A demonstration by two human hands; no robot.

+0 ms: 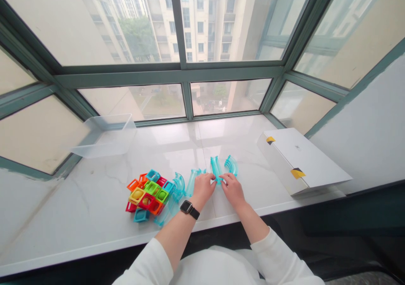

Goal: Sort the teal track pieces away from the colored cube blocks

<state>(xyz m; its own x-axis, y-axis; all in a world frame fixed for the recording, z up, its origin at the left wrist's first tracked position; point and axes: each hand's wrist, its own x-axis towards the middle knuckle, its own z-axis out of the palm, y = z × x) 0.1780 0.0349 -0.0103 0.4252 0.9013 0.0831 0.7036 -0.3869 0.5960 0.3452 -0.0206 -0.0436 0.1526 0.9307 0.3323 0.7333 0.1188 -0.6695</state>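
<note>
Both my hands meet over clear teal track pieces on a white marble sill (95,192). My left hand (203,188), with a black smartwatch on its wrist, has its fingers curled on the lower end of a straight teal tube (216,168). My right hand (232,188) pinches the same tube from the right. A curved teal piece (231,164) lies just beyond my right hand. Another straight tube (191,180) and a curved piece (179,183) lie to the left of my left hand. Further left sits a cluster of colourful square frames (148,192), some with balls inside.
A clear plastic tub (106,139) stands at the back left by the window. A flat white box (299,160) with yellow tape lies at the right. Window frames close off the far edge of the sill. The sill's front edge runs just below my wrists.
</note>
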